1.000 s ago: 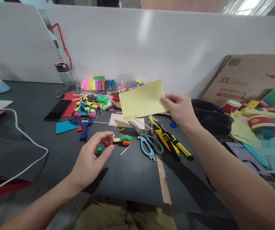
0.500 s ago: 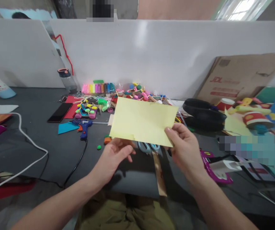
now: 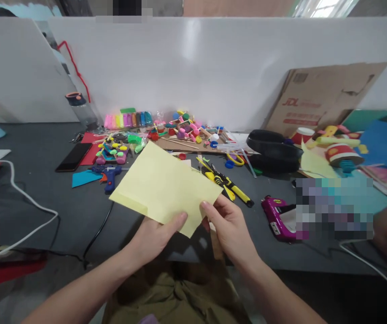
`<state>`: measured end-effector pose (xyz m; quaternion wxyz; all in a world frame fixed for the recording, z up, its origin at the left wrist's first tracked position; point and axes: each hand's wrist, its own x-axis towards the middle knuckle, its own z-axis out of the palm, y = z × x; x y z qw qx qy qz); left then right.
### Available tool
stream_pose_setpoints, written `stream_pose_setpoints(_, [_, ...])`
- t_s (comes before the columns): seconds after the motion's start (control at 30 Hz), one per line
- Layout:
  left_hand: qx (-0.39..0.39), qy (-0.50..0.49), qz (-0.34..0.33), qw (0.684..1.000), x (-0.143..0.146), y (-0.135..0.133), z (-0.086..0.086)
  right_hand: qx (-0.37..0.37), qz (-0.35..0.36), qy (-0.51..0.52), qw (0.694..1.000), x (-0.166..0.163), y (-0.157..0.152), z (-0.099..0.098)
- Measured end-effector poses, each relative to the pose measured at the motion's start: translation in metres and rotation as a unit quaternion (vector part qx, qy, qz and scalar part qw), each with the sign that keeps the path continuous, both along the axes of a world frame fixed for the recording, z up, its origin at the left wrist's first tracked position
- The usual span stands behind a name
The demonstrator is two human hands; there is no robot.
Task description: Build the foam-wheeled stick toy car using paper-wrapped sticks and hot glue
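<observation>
Both my hands hold a pale yellow sheet of paper (image 3: 163, 186) in front of me, above the dark grey table (image 3: 45, 198). My left hand (image 3: 153, 236) grips the sheet's lower edge, thumb on top. My right hand (image 3: 229, 227) pinches its lower right corner. The sheet is tilted, its left end lower and out toward the blue glue gun (image 3: 108, 173). It hides the small clay pieces and the scissors behind it.
Clay sticks (image 3: 128, 119), craft bits, a black phone (image 3: 73, 156), yellow-black cutters (image 3: 225, 182), a black case (image 3: 274, 148), cardboard (image 3: 321, 96) and coloured sheets crowd the back and right. A white cable (image 3: 21, 202) crosses the left. A purple tool (image 3: 277, 216) lies at right.
My right hand brought the yellow sheet down from above the table toward me. My left hand left the clay pieces and took hold of the sheet's lower edge. The sheet has turned.
</observation>
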<state>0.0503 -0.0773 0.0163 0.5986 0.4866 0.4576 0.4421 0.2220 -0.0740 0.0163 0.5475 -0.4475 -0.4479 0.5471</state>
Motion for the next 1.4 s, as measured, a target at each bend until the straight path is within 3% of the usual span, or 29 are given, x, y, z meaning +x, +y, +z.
stream_pose_setpoints(0.3, [-0.030,-0.018,-0.040,0.999,-0.001,-0.007,-0.008,-0.040,-0.045,0.103,0.993,-0.017,-0.006,-0.020])
stream_pose_setpoints(0.6, [-0.014,-0.059,0.013,0.998,-0.015,-0.003,-0.015,-0.051,-0.023,0.110,0.992,-0.011,-0.021,-0.023])
stream_pose_setpoints(0.87, [-0.049,-0.102,-0.003,0.994,0.008,-0.012,-0.015,-0.058,0.015,0.000,0.998,-0.023,-0.034,-0.036])
stream_pose_setpoints(1.03, [-0.084,-0.092,-0.002,0.992,-0.006,-0.009,-0.024,-0.028,0.047,-0.166,0.985,0.001,-0.032,-0.028])
stream_pose_setpoints(1.1, [-0.104,-0.088,-0.003,0.991,-0.014,-0.009,-0.031,0.005,-0.003,-0.258,0.966,0.019,-0.023,-0.024])
stream_pose_setpoints(1.2, [-0.133,-0.083,-0.012,0.988,-0.021,-0.012,-0.035,0.061,-0.057,-0.409,0.909,0.039,-0.003,-0.016])
stream_pose_setpoints(1.4, [-0.132,-0.051,-0.015,0.990,-0.019,-0.021,-0.017,0.064,0.018,-0.638,0.767,0.021,0.038,-0.007])
